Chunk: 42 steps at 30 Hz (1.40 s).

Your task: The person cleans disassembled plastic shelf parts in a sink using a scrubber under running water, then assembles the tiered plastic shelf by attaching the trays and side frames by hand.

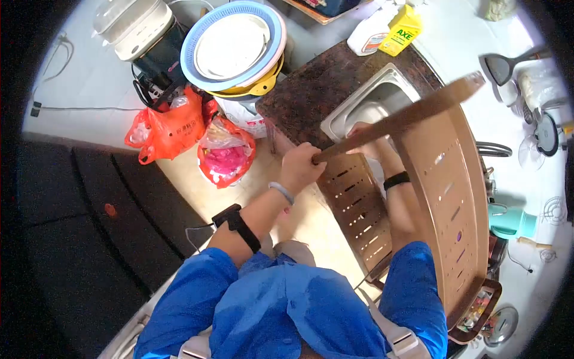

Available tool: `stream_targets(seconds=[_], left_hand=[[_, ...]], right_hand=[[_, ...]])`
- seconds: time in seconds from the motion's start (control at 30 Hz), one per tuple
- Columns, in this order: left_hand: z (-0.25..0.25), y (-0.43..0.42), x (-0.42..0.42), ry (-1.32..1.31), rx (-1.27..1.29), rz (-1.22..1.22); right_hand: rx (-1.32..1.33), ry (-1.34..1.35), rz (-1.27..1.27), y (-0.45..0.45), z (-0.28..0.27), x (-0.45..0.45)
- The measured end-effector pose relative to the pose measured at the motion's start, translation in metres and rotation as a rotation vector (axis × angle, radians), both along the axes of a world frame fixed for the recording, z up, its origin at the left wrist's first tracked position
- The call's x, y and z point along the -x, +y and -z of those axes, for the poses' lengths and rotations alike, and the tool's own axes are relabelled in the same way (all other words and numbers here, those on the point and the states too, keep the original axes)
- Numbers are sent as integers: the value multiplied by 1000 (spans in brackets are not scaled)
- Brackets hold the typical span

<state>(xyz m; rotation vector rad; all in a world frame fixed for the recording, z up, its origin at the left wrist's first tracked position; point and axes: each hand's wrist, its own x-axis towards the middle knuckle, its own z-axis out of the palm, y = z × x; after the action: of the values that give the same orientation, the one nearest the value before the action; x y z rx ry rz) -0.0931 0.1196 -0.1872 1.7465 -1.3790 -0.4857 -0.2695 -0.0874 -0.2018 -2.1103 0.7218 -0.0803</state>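
A brown slotted rack-like piece of furniture [457, 197] stands tilted in front of me, with a long flat bar [406, 113] along its upper edge. My left hand [302, 169] is closed around the near end of that bar. Beyond and below the bar, my right hand [366, 136] has curled fingers, partly covered by the bar. A small white patch shows beside the right hand, and I cannot make out what it is. Between my arms lies a second slotted brown panel [356, 206]. Close past my right hand is a metal sink [391, 81].
The sink sits in a dark speckled counter [299, 99], with a yellow AXE bottle [402, 31] and a white bottle [368, 33] behind. Stacked basins [190, 57] and red plastic bags [173, 128] are left. A teal flask [513, 221] and utensils lie right.
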Motion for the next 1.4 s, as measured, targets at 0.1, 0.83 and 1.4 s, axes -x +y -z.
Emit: stream_targets(seconds=[0.1,0.83,1.4], left_hand=[[-5,-7,4,-11,-112,-46],[-44,87,131,-414,124,619],[-46,160,211,8,-33,369]], right_hand=[[-129,-95,65,8,-7,-9],[-12,-941,1693,277,-38,299],[-385,-559,139,192,-35,285]])
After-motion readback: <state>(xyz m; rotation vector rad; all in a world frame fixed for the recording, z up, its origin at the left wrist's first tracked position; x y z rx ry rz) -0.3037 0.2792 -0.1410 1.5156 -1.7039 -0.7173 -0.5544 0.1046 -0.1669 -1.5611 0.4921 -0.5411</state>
